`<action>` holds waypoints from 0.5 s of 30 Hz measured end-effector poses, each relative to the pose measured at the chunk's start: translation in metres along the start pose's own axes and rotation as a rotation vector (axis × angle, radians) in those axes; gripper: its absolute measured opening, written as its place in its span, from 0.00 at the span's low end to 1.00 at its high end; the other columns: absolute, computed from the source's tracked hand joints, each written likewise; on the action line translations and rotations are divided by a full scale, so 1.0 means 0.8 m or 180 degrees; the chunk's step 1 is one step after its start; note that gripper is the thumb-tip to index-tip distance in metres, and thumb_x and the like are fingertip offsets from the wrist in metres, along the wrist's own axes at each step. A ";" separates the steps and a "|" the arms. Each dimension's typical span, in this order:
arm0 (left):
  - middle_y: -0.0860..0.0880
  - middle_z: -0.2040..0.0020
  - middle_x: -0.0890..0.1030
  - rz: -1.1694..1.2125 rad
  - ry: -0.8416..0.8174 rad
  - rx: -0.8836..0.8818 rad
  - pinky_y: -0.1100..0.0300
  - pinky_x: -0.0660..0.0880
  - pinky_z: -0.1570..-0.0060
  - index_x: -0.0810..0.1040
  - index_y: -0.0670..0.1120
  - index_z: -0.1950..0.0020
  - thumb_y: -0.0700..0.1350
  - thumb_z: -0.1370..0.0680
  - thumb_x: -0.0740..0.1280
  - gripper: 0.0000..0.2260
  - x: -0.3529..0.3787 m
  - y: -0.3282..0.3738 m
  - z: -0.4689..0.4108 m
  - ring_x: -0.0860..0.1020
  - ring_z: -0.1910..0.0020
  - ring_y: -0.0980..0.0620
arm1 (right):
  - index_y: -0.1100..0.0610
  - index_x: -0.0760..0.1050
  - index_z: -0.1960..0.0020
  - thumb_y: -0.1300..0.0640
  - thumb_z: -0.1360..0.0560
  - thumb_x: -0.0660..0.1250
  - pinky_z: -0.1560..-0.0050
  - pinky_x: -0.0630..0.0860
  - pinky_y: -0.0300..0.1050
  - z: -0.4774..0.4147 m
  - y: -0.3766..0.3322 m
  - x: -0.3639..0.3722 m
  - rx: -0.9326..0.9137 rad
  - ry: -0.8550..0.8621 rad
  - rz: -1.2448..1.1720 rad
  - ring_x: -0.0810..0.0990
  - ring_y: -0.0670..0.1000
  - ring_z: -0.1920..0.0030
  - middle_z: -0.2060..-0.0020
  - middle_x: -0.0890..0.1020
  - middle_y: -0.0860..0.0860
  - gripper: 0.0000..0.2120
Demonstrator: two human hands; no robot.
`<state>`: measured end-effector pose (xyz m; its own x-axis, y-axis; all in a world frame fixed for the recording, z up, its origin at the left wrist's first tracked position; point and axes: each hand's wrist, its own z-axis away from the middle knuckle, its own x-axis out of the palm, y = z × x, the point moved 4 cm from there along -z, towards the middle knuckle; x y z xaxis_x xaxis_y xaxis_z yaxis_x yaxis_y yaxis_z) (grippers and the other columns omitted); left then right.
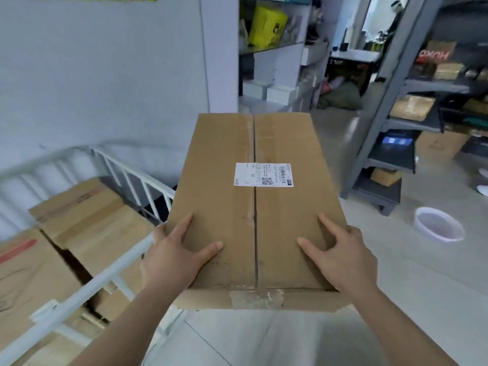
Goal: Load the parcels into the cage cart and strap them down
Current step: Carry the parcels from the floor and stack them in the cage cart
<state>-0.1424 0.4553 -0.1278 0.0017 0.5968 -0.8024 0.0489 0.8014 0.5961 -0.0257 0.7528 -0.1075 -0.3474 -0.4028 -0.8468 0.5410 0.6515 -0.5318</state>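
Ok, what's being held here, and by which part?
The cardboard parcel: left hand and right hand grip its near end at opposite side edges, thumbs on top.

label (263,174) text: unreadable | cage cart (105,277): cut off left

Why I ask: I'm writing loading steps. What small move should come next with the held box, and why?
Probably swing the cardboard box leftward over the white rail of the cage cart. The left hand and right hand grip its near end, holding it off the floor beside the cart, not yet above it. Other cardboard parcels already lie inside, at lower left.
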 end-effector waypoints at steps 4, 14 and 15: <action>0.51 0.29 0.63 -0.0071 0.0332 -0.0297 0.58 0.70 0.59 0.59 0.69 0.29 0.82 0.47 0.57 0.47 -0.080 -0.064 -0.010 0.75 0.39 0.49 | 0.32 0.62 0.31 0.26 0.39 0.61 0.46 0.71 0.46 0.003 -0.104 0.036 -0.0389 -0.0129 -0.0078 0.78 0.51 0.45 0.36 0.69 0.48 0.36; 0.50 0.33 0.67 -0.0276 0.1024 -0.1064 0.55 0.71 0.55 0.59 0.71 0.31 0.83 0.45 0.57 0.44 -0.257 -0.259 -0.005 0.77 0.41 0.48 | 0.33 0.63 0.31 0.27 0.37 0.63 0.45 0.73 0.47 0.066 -0.348 0.166 -0.1255 -0.0626 -0.0152 0.76 0.53 0.42 0.34 0.69 0.51 0.36; 0.50 0.33 0.67 -0.0290 0.1063 -0.1162 0.55 0.73 0.54 0.59 0.71 0.31 0.83 0.46 0.57 0.44 -0.270 -0.279 -0.002 0.76 0.40 0.48 | 0.33 0.63 0.31 0.27 0.38 0.63 0.44 0.74 0.48 0.074 -0.368 0.180 -0.1338 -0.0696 -0.0173 0.76 0.53 0.42 0.34 0.69 0.51 0.36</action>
<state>-0.1553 0.1478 -0.0874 -0.3091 0.4563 -0.8344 -0.3186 0.7770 0.5429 -0.1899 0.4649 -0.0734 -0.1729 -0.5400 -0.8237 0.1540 0.8112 -0.5641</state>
